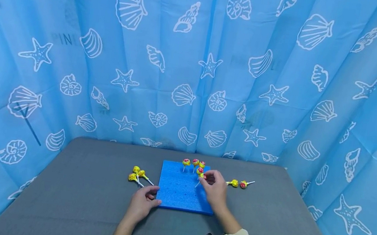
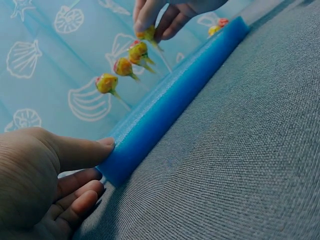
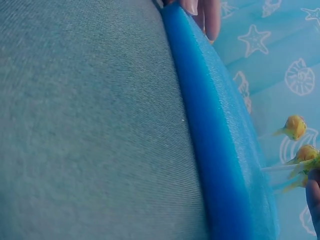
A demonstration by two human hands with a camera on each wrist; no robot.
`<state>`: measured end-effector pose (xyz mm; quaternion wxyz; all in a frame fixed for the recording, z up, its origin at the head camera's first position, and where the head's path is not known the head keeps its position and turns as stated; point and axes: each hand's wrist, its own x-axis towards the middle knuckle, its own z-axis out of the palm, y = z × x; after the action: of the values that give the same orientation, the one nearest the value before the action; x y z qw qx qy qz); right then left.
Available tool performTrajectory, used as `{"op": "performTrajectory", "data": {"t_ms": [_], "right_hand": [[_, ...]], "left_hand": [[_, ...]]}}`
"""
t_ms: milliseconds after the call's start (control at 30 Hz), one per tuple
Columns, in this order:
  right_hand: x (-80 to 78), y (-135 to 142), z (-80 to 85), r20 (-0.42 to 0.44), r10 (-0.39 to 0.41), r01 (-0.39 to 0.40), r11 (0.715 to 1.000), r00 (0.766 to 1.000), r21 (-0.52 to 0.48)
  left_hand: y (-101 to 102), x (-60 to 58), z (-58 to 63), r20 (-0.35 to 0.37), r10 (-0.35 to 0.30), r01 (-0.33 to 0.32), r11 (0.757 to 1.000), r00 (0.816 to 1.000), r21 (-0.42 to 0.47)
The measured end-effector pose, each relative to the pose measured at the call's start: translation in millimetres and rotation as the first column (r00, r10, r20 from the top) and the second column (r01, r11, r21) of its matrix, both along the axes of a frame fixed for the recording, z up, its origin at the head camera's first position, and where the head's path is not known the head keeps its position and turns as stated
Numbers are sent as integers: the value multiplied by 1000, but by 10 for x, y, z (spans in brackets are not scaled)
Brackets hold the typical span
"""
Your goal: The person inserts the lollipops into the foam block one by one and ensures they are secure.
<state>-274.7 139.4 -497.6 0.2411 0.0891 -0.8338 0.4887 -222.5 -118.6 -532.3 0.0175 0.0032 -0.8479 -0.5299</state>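
Observation:
A square blue foam board point(image 1: 179, 194) lies on the table, and several yellow-and-red lollipops point(image 1: 186, 162) stand upright along its back part. My right hand point(image 1: 216, 191) pinches one lollipop point(image 2: 146, 34) by its head above the board's right half. That lollipop's white stick point(image 3: 275, 169) reaches down to the foam, though how deep it sits I cannot tell. At the board's front left corner, my left hand point(image 1: 142, 204) holds the edge with the thumb on it and the other fingers along the left side. The fingertips are partly hidden in the head view.
Three lollipops point(image 1: 133, 177) lie in a loose group left of the board. Two more, a nearer one point(image 1: 234, 182) and a farther one point(image 1: 243, 184), lie to its right. A grey cloth point(image 1: 94, 192) covers the table. Behind hangs a blue curtain point(image 1: 168, 52) with white shells.

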Motion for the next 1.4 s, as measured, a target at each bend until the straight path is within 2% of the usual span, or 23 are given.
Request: {"op": "performTrajectory", "data": {"t_ms": [300,533,833,1233,1400], "right_hand": [[9,-12,-20,-31,32,-31,999,999,12],[27,-33,-40,11,34,-34,999,999,32],[55,-38,-52,15,41,-42,996,999,80],[62,2,-60,-20,86,-85,995,996,52],[71,50,-51,31,75,-76,996,997,50]], "left_hand": [[2,7,19,6,-8,8,1000,1000,2],[5,19,28,5,-1,1,1000,1000,-3],[15,14,17,-7,16,-16,1000,1000,-4],[22,20,18,-8,21,-21,1000,1000,-6],[24,16,23,-3,19,-19,1000,1000,-6]]}}
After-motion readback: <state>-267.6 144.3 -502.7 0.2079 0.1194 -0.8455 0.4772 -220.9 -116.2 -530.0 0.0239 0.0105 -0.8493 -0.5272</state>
